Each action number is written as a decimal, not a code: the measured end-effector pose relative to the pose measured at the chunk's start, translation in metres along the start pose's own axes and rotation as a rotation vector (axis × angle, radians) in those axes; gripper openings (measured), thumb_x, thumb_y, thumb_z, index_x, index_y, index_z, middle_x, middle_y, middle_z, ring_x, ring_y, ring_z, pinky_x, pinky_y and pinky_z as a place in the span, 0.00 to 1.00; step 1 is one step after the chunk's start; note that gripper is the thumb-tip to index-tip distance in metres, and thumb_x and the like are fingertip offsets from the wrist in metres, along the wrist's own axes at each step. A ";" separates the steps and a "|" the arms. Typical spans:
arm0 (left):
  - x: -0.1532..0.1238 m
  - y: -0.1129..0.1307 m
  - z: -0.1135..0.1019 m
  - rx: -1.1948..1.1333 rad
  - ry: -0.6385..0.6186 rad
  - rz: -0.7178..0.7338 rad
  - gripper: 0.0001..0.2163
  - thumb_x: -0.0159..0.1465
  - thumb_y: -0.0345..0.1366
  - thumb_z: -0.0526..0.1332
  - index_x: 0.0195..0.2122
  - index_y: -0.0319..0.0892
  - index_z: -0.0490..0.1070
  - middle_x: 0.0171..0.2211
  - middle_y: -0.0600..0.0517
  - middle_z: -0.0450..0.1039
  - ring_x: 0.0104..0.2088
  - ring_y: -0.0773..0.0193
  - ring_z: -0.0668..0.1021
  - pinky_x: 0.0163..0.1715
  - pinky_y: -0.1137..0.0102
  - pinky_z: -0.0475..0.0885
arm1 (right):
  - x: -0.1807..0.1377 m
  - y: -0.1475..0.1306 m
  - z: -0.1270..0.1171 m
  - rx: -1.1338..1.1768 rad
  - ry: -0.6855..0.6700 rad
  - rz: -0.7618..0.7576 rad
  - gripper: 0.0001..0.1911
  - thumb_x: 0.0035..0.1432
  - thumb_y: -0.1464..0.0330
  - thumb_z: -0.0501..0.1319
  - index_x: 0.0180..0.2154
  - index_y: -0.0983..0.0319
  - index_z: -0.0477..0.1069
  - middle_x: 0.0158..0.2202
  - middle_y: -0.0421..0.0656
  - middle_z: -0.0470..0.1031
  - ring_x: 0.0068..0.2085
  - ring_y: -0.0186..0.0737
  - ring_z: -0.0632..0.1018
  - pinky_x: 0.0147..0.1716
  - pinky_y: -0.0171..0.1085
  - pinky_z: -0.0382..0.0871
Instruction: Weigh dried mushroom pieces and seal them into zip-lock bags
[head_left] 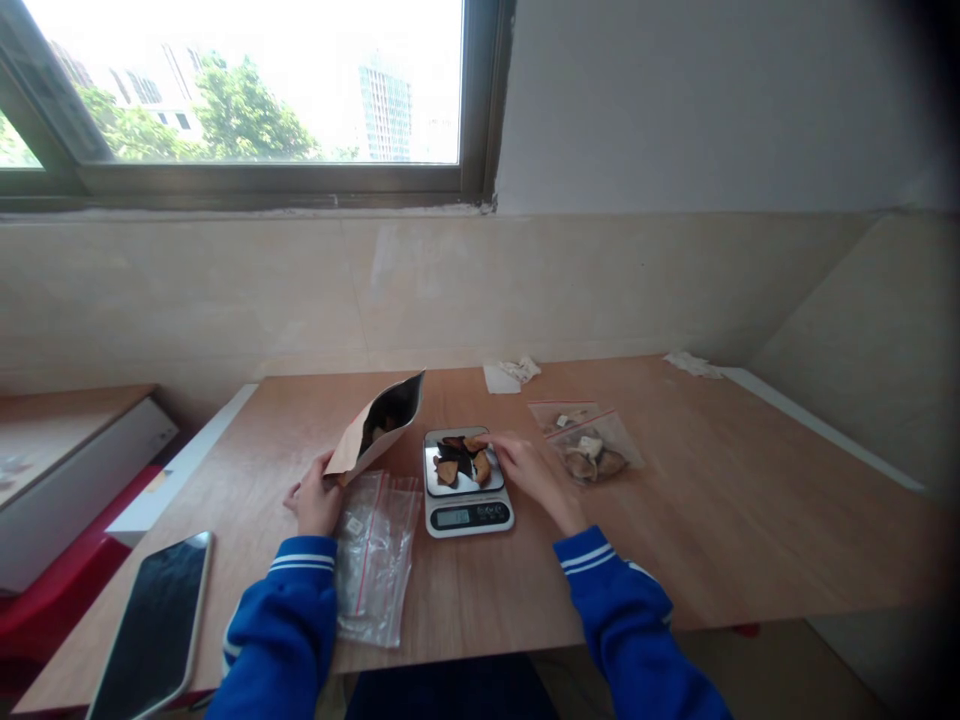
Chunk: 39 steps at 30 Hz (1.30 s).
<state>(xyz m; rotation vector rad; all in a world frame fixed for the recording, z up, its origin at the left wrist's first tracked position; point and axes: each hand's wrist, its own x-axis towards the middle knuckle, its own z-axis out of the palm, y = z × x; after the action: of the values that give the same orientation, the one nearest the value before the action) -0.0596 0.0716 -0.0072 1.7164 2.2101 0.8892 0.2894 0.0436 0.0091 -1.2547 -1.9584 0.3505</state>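
Observation:
My left hand [319, 497] is closed on the lower end of a brown paper pouch [358, 447], which is tilted with its mouth gaping and dried pieces showing inside. A small kitchen scale [442, 503] stands in the middle, its display lit but too small to read surely. Several brown and dark dried slices [481, 467] lie on its weighing plate. At the plate's right edge, the fingertips of my right hand [523, 462] touch or pinch a slice; the fingers are together. Flat clear zip bags [375, 570] lie beside my left forearm.
Right of the scale are two zip bags with dried slices and small white packets [592, 457]. A phone [154, 620] lies at the table's left front. Crumpled tissue [519, 370] and another tissue [691, 365] rest along the back edge, near the wall.

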 end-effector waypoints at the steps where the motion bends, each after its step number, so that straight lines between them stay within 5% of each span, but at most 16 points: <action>1: 0.000 0.000 0.000 -0.003 0.001 -0.001 0.18 0.58 0.34 0.55 0.51 0.47 0.67 0.41 0.48 0.78 0.50 0.52 0.75 0.54 0.53 0.55 | -0.004 0.004 -0.002 0.004 0.040 0.015 0.22 0.59 0.79 0.48 0.49 0.57 0.72 0.47 0.45 0.76 0.50 0.41 0.75 0.51 0.43 0.67; 5: 0.001 -0.001 0.000 -0.002 0.019 0.001 0.19 0.58 0.42 0.57 0.50 0.45 0.66 0.43 0.44 0.77 0.51 0.48 0.74 0.52 0.51 0.56 | -0.027 0.021 -0.007 -0.069 0.177 0.093 0.20 0.60 0.76 0.47 0.47 0.59 0.72 0.44 0.46 0.74 0.48 0.43 0.74 0.49 0.44 0.67; 12: 0.006 -0.007 0.005 -0.093 0.112 -0.056 0.25 0.57 0.55 0.55 0.47 0.42 0.67 0.44 0.42 0.75 0.52 0.45 0.71 0.54 0.48 0.53 | -0.067 0.041 0.008 -0.302 0.230 0.162 0.15 0.61 0.68 0.53 0.47 0.59 0.71 0.47 0.50 0.70 0.50 0.51 0.69 0.50 0.51 0.64; 20: -0.006 0.011 -0.008 -0.138 0.522 0.255 0.32 0.57 0.49 0.60 0.57 0.36 0.55 0.55 0.37 0.61 0.56 0.47 0.65 0.55 0.50 0.53 | -0.077 0.048 0.013 -0.167 0.279 0.164 0.14 0.60 0.69 0.53 0.47 0.59 0.70 0.43 0.48 0.71 0.47 0.48 0.72 0.48 0.48 0.67; 27: -0.022 0.043 -0.039 -0.137 0.774 0.483 0.21 0.56 0.38 0.62 0.48 0.37 0.59 0.49 0.38 0.63 0.54 0.49 0.66 0.52 0.51 0.61 | -0.078 0.050 0.012 -0.165 0.330 0.174 0.14 0.59 0.70 0.53 0.46 0.61 0.70 0.45 0.49 0.71 0.48 0.48 0.70 0.50 0.49 0.65; 30: -0.040 0.050 -0.054 -0.196 0.605 0.535 0.13 0.59 0.37 0.60 0.44 0.39 0.62 0.44 0.43 0.67 0.48 0.53 0.70 0.44 0.58 0.68 | -0.078 0.047 0.012 -0.174 0.341 0.176 0.14 0.59 0.70 0.53 0.45 0.61 0.71 0.46 0.50 0.70 0.49 0.48 0.70 0.50 0.49 0.65; 33: -0.061 0.047 -0.064 -0.184 0.153 0.604 0.07 0.64 0.37 0.54 0.42 0.42 0.66 0.37 0.49 0.70 0.35 0.61 0.75 0.35 0.66 0.72 | -0.078 0.044 0.010 -0.175 0.343 0.179 0.13 0.60 0.69 0.52 0.44 0.61 0.71 0.45 0.49 0.70 0.48 0.48 0.70 0.50 0.48 0.65; 35: -0.073 0.039 -0.064 -0.115 -0.089 0.654 0.09 0.64 0.39 0.54 0.44 0.45 0.68 0.40 0.49 0.72 0.37 0.61 0.76 0.38 0.65 0.73 | -0.078 0.043 0.010 -0.182 0.344 0.190 0.12 0.61 0.69 0.52 0.42 0.60 0.72 0.43 0.49 0.70 0.47 0.48 0.70 0.49 0.48 0.65; 39: -0.084 0.012 -0.051 -0.025 -0.194 0.682 0.16 0.63 0.42 0.56 0.51 0.48 0.68 0.51 0.47 0.70 0.50 0.55 0.74 0.49 0.60 0.70 | -0.079 0.042 0.009 -0.196 0.334 0.216 0.12 0.61 0.69 0.51 0.39 0.61 0.73 0.41 0.49 0.70 0.45 0.48 0.71 0.47 0.48 0.65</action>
<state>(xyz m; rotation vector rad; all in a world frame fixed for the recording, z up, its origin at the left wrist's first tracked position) -0.0503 -0.0219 0.0236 2.4695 1.4848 0.8126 0.3276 -0.0034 -0.0574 -1.5469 -1.6064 0.0470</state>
